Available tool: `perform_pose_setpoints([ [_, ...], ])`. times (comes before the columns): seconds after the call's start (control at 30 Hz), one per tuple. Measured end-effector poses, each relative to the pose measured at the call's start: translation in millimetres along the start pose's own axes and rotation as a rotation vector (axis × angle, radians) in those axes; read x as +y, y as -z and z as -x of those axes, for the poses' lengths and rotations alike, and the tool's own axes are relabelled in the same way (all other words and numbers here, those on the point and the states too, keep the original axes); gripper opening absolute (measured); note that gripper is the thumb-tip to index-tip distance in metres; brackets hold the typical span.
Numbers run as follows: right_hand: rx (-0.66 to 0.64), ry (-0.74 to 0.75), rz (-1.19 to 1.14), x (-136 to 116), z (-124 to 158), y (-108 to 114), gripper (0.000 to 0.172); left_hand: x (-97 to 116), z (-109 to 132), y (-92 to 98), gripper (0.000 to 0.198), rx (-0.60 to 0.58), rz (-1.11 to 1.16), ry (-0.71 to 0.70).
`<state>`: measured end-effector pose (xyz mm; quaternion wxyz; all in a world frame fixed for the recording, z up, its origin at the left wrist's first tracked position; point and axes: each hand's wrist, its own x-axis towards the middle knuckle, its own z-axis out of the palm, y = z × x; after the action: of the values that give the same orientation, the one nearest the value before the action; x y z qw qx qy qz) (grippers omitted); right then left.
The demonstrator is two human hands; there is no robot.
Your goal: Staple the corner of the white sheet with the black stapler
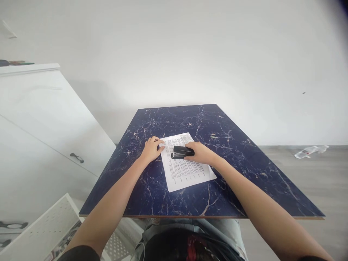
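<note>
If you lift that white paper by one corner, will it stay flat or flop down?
Probably flop: the paper looks thin and lies flat on the table under the stapler. It likely weighs little and may slide on that smooth top, where the left hand rests on its edge.

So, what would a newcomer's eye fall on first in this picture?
Most likely the dark blue marbled table in the middle, with a printed white sheet lying on it. On the sheet's upper part, the right hand holds a black stapler, while the left hand rests at the sheet's upper left corner. A white cabinet stands at the left.
</note>
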<state>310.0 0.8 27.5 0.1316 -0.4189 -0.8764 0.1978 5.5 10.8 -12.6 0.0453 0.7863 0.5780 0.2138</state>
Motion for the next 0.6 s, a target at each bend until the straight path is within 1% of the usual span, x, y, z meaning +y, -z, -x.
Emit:
perform_pose_setpoints([
  [0.13, -0.068, 0.034, -0.035, -3, 3, 6, 0.023, 2, 2, 1.9, 0.034, -0.045, -0.046, -0.012],
  [0.23, -0.09, 0.067, -0.038, -7, 7, 12, 0.021, 2, 2, 1.4, 0.039, -0.07, -0.102, -0.048],
  [0.33, -0.105, 0.07, -0.047, -9, 11, 16, 0.018, 4, 2, -0.7, 0.04, -0.067, -0.141, -0.042],
  [0.53, -0.223, 0.127, -0.117, -6, 19, 23, 0.015, 8, 1, -2.1, 0.042, -0.081, -0.2, -0.042],
  [0.6, -0.265, 0.115, -0.112, -4, 22, 28, 0.014, 8, 2, -2.1, 0.043, -0.087, -0.213, -0.048],
])
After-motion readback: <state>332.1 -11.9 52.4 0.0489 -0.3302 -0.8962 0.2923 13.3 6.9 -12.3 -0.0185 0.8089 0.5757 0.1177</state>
